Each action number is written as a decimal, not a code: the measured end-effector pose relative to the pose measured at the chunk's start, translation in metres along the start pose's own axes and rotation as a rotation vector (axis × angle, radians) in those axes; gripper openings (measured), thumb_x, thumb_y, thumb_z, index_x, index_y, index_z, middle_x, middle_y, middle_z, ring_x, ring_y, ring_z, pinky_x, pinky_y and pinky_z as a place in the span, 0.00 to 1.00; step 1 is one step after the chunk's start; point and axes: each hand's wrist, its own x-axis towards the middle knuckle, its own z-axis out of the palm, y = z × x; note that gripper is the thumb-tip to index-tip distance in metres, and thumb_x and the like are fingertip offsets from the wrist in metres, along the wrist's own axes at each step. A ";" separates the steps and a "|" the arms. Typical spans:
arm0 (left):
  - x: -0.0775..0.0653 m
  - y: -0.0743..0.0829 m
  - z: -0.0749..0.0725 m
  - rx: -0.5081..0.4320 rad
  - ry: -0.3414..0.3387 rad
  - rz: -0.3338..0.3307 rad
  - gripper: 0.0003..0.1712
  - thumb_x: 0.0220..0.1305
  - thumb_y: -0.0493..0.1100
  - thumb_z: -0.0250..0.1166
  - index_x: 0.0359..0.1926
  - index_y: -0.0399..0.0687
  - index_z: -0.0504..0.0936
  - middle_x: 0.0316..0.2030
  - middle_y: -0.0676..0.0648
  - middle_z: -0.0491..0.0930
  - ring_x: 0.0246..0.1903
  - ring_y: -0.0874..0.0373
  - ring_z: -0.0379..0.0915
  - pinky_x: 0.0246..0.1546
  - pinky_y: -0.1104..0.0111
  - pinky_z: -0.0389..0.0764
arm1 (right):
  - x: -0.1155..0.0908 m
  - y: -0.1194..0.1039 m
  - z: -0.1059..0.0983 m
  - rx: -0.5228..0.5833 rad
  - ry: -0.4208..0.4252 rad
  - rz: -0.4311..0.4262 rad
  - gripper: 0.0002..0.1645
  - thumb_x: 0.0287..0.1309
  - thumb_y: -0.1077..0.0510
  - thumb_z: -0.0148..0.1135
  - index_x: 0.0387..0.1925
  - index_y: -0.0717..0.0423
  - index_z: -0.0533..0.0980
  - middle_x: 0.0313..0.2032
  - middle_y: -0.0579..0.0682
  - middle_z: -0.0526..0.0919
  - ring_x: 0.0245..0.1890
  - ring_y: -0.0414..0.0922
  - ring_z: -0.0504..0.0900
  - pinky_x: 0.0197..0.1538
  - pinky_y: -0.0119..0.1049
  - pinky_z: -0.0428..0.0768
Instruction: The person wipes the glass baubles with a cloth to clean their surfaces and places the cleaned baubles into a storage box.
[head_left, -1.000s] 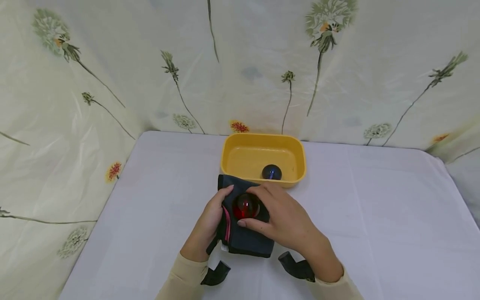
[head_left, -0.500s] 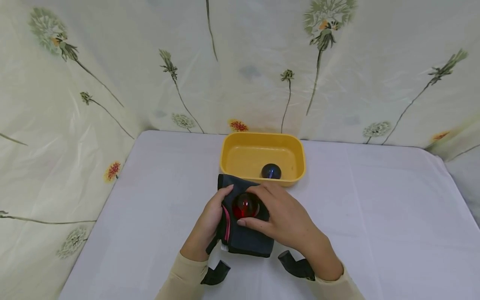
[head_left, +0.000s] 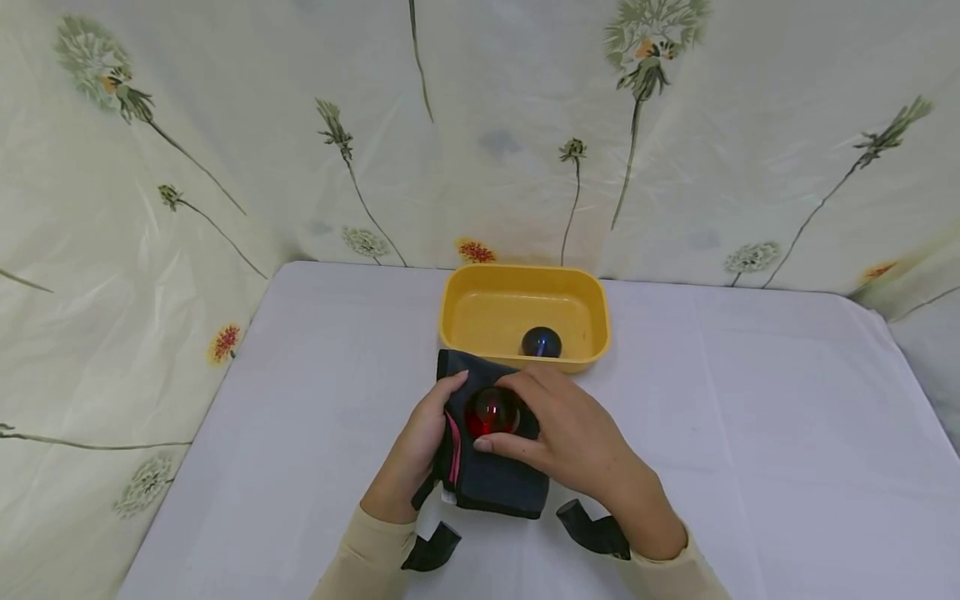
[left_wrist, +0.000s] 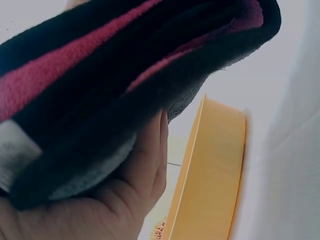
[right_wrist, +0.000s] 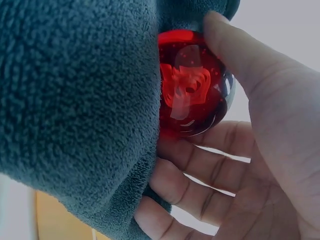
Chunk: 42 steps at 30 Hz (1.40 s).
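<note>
A folded dark blue-grey cloth (head_left: 495,483) with black edging is gripped along its left side by my left hand (head_left: 420,442), thumb on top. Pink inner folds show at its edge in the left wrist view, with the fingers (left_wrist: 145,160) underneath. Over the cloth, my right hand (head_left: 577,433) holds a clear red glass ball (head_left: 491,412) between thumb and fingers. In the right wrist view the red ball (right_wrist: 192,85) lies against the fuzzy cloth (right_wrist: 75,85). Its left part is hidden by the cloth.
A yellow tub (head_left: 450,312) stands just beyond the cloth, near the table's far edge. A dark blue ball (head_left: 542,342) sits inside it at the near side. Black curved pieces (head_left: 592,531) show by both wrists above the white tablecloth (head_left: 750,433).
Both hands keep the same hold on the cloth and the red ball. The cloth's near edge has dipped very slightly; otherwise only a small camera shift shows.
</note>
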 end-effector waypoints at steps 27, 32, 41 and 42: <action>0.001 -0.001 0.000 0.008 -0.001 0.008 0.32 0.79 0.59 0.44 0.66 0.37 0.67 0.54 0.46 0.73 0.48 0.59 0.76 0.51 0.71 0.77 | 0.000 0.002 0.001 0.012 -0.007 -0.020 0.44 0.55 0.24 0.67 0.60 0.51 0.79 0.56 0.46 0.79 0.53 0.44 0.76 0.58 0.44 0.81; 0.001 -0.001 0.000 0.011 -0.004 0.001 0.31 0.79 0.59 0.45 0.65 0.37 0.68 0.53 0.47 0.74 0.47 0.59 0.76 0.51 0.71 0.77 | -0.001 0.002 0.002 0.009 -0.003 -0.011 0.43 0.56 0.24 0.66 0.58 0.52 0.80 0.55 0.46 0.79 0.53 0.44 0.76 0.57 0.44 0.81; 0.001 -0.001 0.000 0.023 0.000 -0.010 0.30 0.79 0.61 0.45 0.60 0.38 0.70 0.46 0.48 0.77 0.42 0.60 0.79 0.47 0.71 0.79 | -0.001 0.000 0.002 -0.020 -0.008 0.012 0.41 0.59 0.24 0.63 0.53 0.54 0.82 0.49 0.45 0.78 0.46 0.41 0.74 0.51 0.41 0.81; 0.001 -0.001 0.000 0.024 0.006 -0.006 0.31 0.79 0.61 0.45 0.61 0.38 0.70 0.48 0.47 0.77 0.43 0.59 0.78 0.47 0.71 0.78 | -0.001 0.000 0.002 -0.018 -0.011 0.013 0.42 0.59 0.23 0.63 0.54 0.54 0.82 0.49 0.45 0.78 0.46 0.41 0.73 0.51 0.41 0.81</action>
